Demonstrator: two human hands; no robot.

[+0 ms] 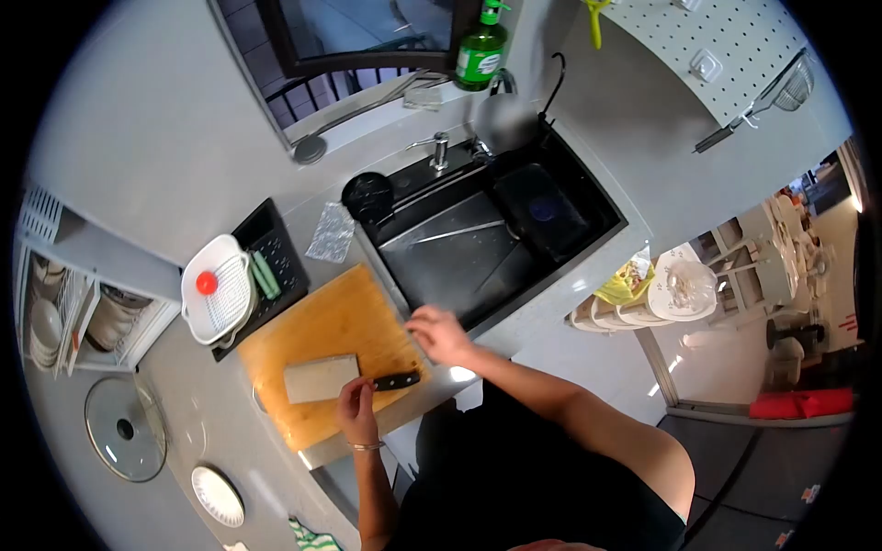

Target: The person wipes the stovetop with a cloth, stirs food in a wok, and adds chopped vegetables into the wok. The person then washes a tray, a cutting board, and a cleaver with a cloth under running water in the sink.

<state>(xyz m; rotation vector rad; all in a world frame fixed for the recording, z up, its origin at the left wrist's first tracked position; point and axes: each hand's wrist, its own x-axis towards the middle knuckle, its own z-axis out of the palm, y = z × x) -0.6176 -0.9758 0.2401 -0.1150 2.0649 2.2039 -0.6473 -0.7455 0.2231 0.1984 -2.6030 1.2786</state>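
A cleaver (322, 378) with a broad pale blade and a black handle (397, 380) lies flat on the wooden cutting board (312, 317). Over the junction of blade and handle is my left hand (357, 415), its fingers bent and drawn together; whatever they may pinch is too small to make out. My right hand (442, 337) hovers by the board's right edge, near the sink's front rim, with fingers loosely bent and apart. I see nothing in it.
Behind the board, a white basket (220, 308) holds a tomato (207, 283); green cucumbers (265, 275) lie beside it in a black drain tray (287, 248). The black sink (441, 266) is at right. A glass lid (124, 430) and white dish (218, 497) are at left.
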